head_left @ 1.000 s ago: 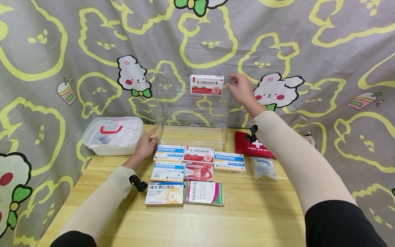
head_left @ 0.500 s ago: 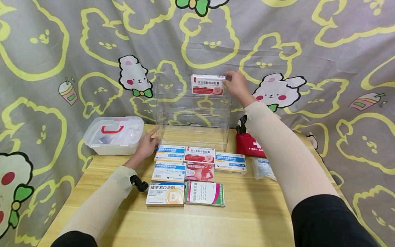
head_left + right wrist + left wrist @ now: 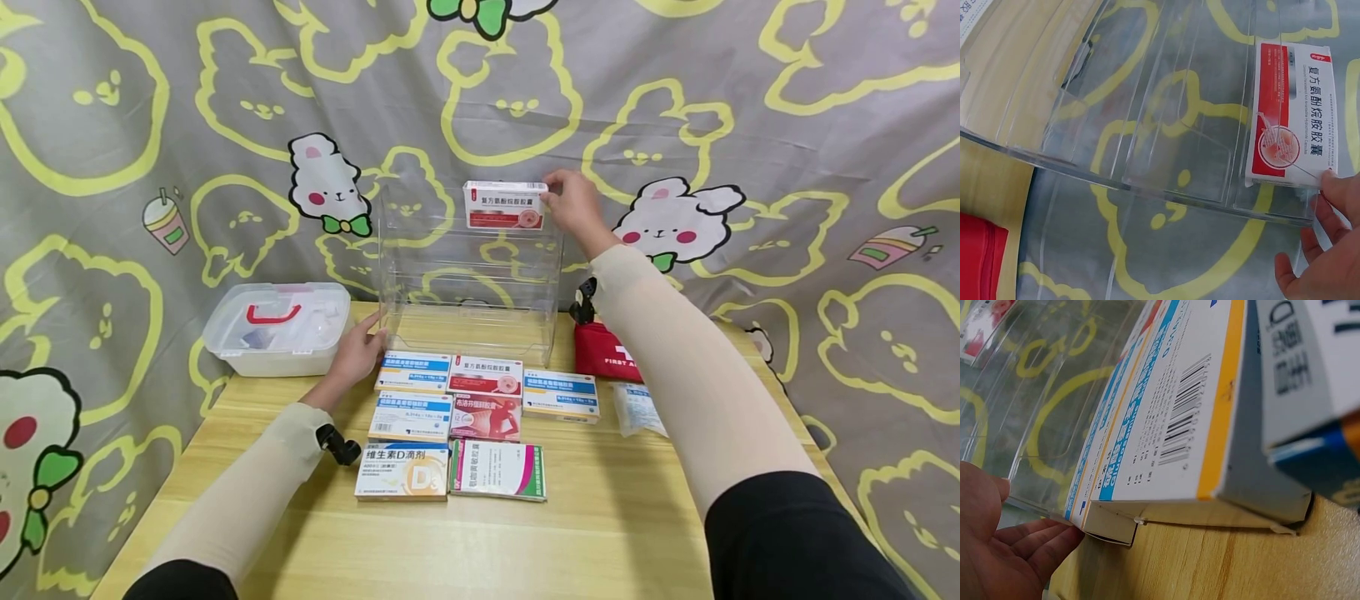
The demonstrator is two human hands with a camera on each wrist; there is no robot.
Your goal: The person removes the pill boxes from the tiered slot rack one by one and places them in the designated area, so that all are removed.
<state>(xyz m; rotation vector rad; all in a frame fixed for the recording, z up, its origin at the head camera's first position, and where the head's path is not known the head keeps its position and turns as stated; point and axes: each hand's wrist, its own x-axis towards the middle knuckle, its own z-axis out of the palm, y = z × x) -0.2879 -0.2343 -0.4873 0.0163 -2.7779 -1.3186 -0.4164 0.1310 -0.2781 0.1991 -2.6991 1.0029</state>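
Note:
In the head view a red-and-white medicine box (image 3: pixel 506 207) stands upright in the top tier of a clear tiered display stand (image 3: pixel 471 327), toward its right end. My right hand (image 3: pixel 576 207) is at that end. In the right wrist view its thumb (image 3: pixel 1332 181) touches the box's corner, and the other fingers are bent and spread beside the stand's side wall. At the stand's lower left, my left hand (image 3: pixel 356 353) has its fingertips against the side. In the left wrist view those fingers (image 3: pixel 1038 547) extend beside a blue-and-white medicine box (image 3: pixel 1138 425), with the thumb apart from them.
Several medicine boxes, including a D3 drops box (image 3: pixel 401 472) and a green-and-purple box (image 3: pixel 498 469), lie in rows before the stand. A lidded plastic case (image 3: pixel 276 329) stands left. A red first aid pouch (image 3: pixel 600 354) and a clear bag (image 3: pixel 637 408) lie right, partly behind my arm.
My right hand has moved left from beside the stand until its thumb meets the red-and-white medicine box. The left hand has stayed at the stand's lower left side.

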